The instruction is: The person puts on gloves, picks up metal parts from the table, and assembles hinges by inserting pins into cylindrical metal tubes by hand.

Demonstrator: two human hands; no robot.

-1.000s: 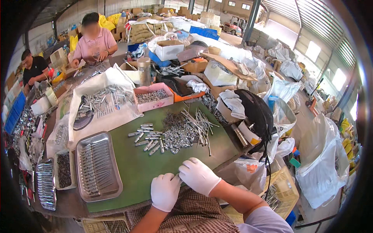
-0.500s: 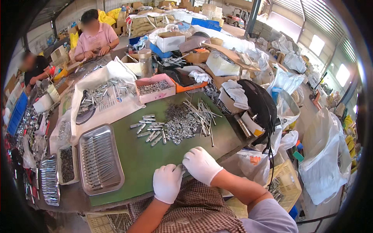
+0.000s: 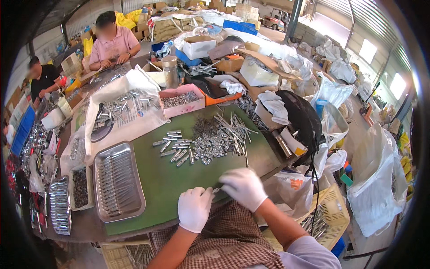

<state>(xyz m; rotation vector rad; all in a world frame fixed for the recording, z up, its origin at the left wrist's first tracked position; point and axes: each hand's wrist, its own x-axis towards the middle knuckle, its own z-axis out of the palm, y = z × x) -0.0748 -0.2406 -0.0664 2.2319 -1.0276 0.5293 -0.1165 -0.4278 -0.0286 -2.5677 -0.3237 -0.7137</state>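
My left hand and my right hand, both in white gloves, meet at the near edge of the green mat. Between their fingertips they pinch a small metal part, mostly hidden by the fingers. Beyond them on the mat lies a pile of small metal pieces with long thin rods on its right and short metal sleeves on its left. A steel tray filled with rows of finished parts sits at the mat's left.
A pink box of small parts and white sheet with metal parts lie further back. Two people sit at the far left. More trays at left edge. Black bag, plastic sacks and a yellow crate crowd the right.
My head has dipped slightly, so the table sits lower in view. Both hands stay together at the mat's near edge, working the same small part.
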